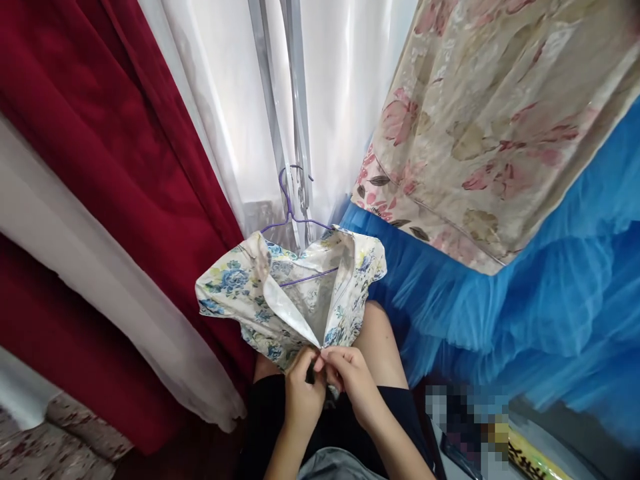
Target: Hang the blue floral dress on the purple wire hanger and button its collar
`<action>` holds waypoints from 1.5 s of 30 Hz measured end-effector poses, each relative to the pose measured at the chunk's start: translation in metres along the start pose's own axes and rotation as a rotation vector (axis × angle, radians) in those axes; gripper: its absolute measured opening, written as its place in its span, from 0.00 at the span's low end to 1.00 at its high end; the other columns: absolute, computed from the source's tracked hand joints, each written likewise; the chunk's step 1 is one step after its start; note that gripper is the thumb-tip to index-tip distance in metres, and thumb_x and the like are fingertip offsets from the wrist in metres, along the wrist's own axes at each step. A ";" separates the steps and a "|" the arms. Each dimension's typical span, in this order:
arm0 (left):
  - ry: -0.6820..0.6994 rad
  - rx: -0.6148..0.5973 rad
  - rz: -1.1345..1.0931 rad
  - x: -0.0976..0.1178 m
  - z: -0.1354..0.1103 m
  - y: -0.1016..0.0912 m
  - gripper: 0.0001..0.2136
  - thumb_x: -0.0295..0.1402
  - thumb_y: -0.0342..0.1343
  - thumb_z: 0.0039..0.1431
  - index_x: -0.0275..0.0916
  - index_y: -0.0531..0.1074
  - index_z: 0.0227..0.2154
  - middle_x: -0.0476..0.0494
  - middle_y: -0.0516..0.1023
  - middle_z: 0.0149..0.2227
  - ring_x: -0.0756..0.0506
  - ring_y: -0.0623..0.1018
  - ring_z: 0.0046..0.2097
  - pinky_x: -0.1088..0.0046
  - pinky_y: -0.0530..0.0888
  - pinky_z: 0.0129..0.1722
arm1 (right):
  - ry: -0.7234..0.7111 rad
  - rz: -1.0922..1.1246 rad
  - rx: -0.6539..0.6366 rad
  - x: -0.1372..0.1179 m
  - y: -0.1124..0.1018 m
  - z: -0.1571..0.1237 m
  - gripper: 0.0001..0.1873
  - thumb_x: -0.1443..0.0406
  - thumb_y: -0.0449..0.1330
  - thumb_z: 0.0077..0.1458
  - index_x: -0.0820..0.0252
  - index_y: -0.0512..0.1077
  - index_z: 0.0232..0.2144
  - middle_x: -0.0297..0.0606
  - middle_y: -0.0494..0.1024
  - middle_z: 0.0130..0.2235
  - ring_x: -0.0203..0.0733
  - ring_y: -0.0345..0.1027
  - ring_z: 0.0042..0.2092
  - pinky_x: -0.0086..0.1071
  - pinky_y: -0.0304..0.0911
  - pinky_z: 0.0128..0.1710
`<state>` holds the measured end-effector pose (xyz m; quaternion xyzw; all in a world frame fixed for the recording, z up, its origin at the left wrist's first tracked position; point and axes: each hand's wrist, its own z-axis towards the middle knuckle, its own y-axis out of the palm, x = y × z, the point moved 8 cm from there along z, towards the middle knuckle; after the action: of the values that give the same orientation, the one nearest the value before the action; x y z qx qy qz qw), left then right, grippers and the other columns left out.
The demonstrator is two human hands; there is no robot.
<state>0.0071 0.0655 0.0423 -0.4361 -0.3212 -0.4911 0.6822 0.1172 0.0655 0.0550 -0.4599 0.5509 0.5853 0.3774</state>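
A white short-sleeved shirt (233,280) printed with blue and yellow flowers lies over my lap, its neckline gaping toward me. Inside its shoulders sits a thin purple hanger (290,207), whose hook points up and away. At the bottom of the neckline, my left hand (306,380) pinches one front edge of the shirt. Close against it, my right hand (345,367) pinches the other front edge, thumb and fingers together. The two hands meet at the front opening. Whether a button is between the fingertips cannot be seen.
Red curtains (165,167) and a white curtain (220,80) hang at left and behind. On the right are a beige floral cloth (450,147) and blue tulle (550,293). Grey straps (273,100) hang behind the hanger. A yellow packet (535,457) lies at lower right.
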 end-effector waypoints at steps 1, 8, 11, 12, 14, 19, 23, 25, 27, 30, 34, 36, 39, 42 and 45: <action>-0.016 -0.022 -0.020 0.003 -0.002 0.001 0.04 0.30 0.55 0.59 0.41 0.74 0.30 0.45 0.76 0.30 0.43 0.77 0.35 0.70 0.72 0.39 | -0.005 0.008 0.007 -0.005 0.001 0.004 0.21 0.53 0.59 0.56 0.62 0.74 0.19 0.25 0.57 0.11 0.29 0.41 0.16 0.30 0.41 0.22; 0.015 -0.092 0.189 0.018 -0.011 -0.002 0.08 0.25 0.51 0.59 0.41 0.69 0.26 0.46 0.71 0.29 0.45 0.72 0.31 0.73 0.66 0.33 | -0.103 0.120 -0.120 -0.098 0.025 0.055 0.16 0.57 0.62 0.53 0.64 0.76 0.22 0.22 0.53 0.10 0.29 0.37 0.17 0.31 0.34 0.21; -0.010 -0.143 0.209 0.012 -0.010 0.002 0.08 0.22 0.51 0.57 0.41 0.68 0.27 0.47 0.71 0.29 0.46 0.72 0.31 0.73 0.64 0.32 | -0.038 0.281 -0.214 -0.145 0.035 0.082 0.11 0.60 0.61 0.50 0.62 0.75 0.22 0.19 0.47 0.11 0.29 0.30 0.17 0.31 0.30 0.19; -0.024 -0.171 0.205 0.008 -0.009 0.006 0.08 0.22 0.51 0.56 0.41 0.68 0.27 0.47 0.71 0.29 0.46 0.73 0.31 0.74 0.64 0.31 | -0.037 0.303 -0.221 -0.158 0.037 0.088 0.11 0.61 0.60 0.50 0.62 0.75 0.22 0.19 0.46 0.11 0.29 0.29 0.18 0.30 0.29 0.19; -0.039 -0.214 0.190 0.003 -0.007 0.012 0.07 0.22 0.51 0.56 0.41 0.67 0.27 0.47 0.71 0.29 0.46 0.73 0.31 0.74 0.64 0.31 | -0.096 0.311 -0.203 -0.180 0.040 0.095 0.11 0.62 0.58 0.51 0.63 0.75 0.22 0.19 0.47 0.11 0.29 0.30 0.18 0.30 0.29 0.19; -0.048 -0.228 0.096 0.015 0.016 0.001 0.06 0.22 0.54 0.54 0.40 0.73 0.30 0.44 0.75 0.31 0.43 0.76 0.34 0.71 0.70 0.35 | -0.345 0.141 -0.089 -0.180 0.042 0.079 0.14 0.59 0.59 0.56 0.63 0.76 0.26 0.24 0.57 0.12 0.30 0.41 0.17 0.30 0.37 0.20; 0.118 0.078 0.045 0.079 0.072 -0.060 0.12 0.32 0.55 0.65 0.42 0.75 0.50 0.41 0.78 0.41 0.42 0.77 0.43 0.67 0.73 0.45 | -0.396 0.034 -0.029 -0.152 0.038 0.063 0.18 0.56 0.58 0.61 0.63 0.77 0.28 0.25 0.61 0.13 0.30 0.45 0.17 0.31 0.40 0.21; 0.313 0.134 0.075 0.123 0.098 -0.078 0.17 0.34 0.53 0.68 0.44 0.70 0.58 0.44 0.77 0.41 0.45 0.76 0.40 0.68 0.73 0.43 | -0.387 0.029 -0.036 -0.140 0.037 0.058 0.18 0.55 0.58 0.62 0.62 0.76 0.28 0.25 0.61 0.13 0.30 0.45 0.17 0.31 0.40 0.21; 0.419 0.028 0.156 0.154 0.118 -0.074 0.17 0.34 0.53 0.70 0.45 0.70 0.59 0.44 0.77 0.41 0.45 0.75 0.39 0.68 0.73 0.43 | -0.382 0.040 -0.035 -0.133 0.033 0.053 0.19 0.55 0.58 0.63 0.62 0.76 0.28 0.25 0.61 0.13 0.30 0.46 0.17 0.31 0.40 0.22; 0.532 -0.063 0.295 0.180 0.130 -0.061 0.08 0.34 0.53 0.70 0.43 0.77 0.45 0.44 0.77 0.41 0.43 0.75 0.44 0.64 0.71 0.48 | -0.386 0.039 -0.015 -0.132 0.026 0.048 0.19 0.54 0.58 0.63 0.61 0.75 0.27 0.25 0.61 0.14 0.30 0.47 0.18 0.30 0.42 0.22; 0.626 -0.083 0.383 0.193 0.129 -0.055 0.07 0.31 0.52 0.70 0.40 0.73 0.36 0.45 0.77 0.38 0.43 0.74 0.45 0.65 0.70 0.47 | -0.441 0.018 -0.013 -0.148 0.026 0.051 0.18 0.56 0.59 0.62 0.61 0.75 0.25 0.26 0.61 0.14 0.30 0.48 0.17 0.30 0.42 0.21; 0.673 -0.098 0.398 0.197 0.130 -0.056 0.05 0.30 0.52 0.70 0.40 0.73 0.38 0.45 0.77 0.39 0.44 0.74 0.45 0.66 0.70 0.47 | -0.482 0.019 -0.020 -0.159 0.030 0.054 0.18 0.56 0.59 0.61 0.61 0.74 0.25 0.26 0.60 0.14 0.31 0.48 0.18 0.30 0.42 0.21; 0.728 -0.009 0.402 0.204 0.133 -0.066 0.05 0.30 0.52 0.70 0.40 0.72 0.38 0.45 0.77 0.38 0.44 0.74 0.44 0.65 0.70 0.48 | -0.497 -0.025 0.013 -0.164 0.035 0.059 0.18 0.55 0.59 0.59 0.60 0.73 0.23 0.26 0.59 0.15 0.31 0.48 0.18 0.30 0.44 0.21; 0.744 0.128 0.399 0.206 0.133 -0.074 0.05 0.31 0.53 0.69 0.40 0.72 0.37 0.46 0.77 0.36 0.43 0.75 0.42 0.63 0.70 0.48 | -0.452 -0.082 0.083 -0.156 0.035 0.064 0.18 0.56 0.59 0.57 0.59 0.69 0.20 0.26 0.59 0.15 0.32 0.48 0.19 0.30 0.43 0.21; 0.709 0.244 0.379 0.201 0.131 -0.079 0.05 0.32 0.55 0.69 0.40 0.72 0.36 0.46 0.78 0.36 0.43 0.76 0.43 0.62 0.69 0.50 | -0.412 -0.118 0.056 -0.146 0.040 0.069 0.19 0.54 0.57 0.57 0.58 0.68 0.19 0.26 0.57 0.14 0.32 0.47 0.18 0.31 0.42 0.20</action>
<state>-0.0066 0.0953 0.2930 -0.2074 -0.0365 -0.4352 0.8754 0.1137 0.1393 0.2038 -0.3512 0.4502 0.6283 0.5285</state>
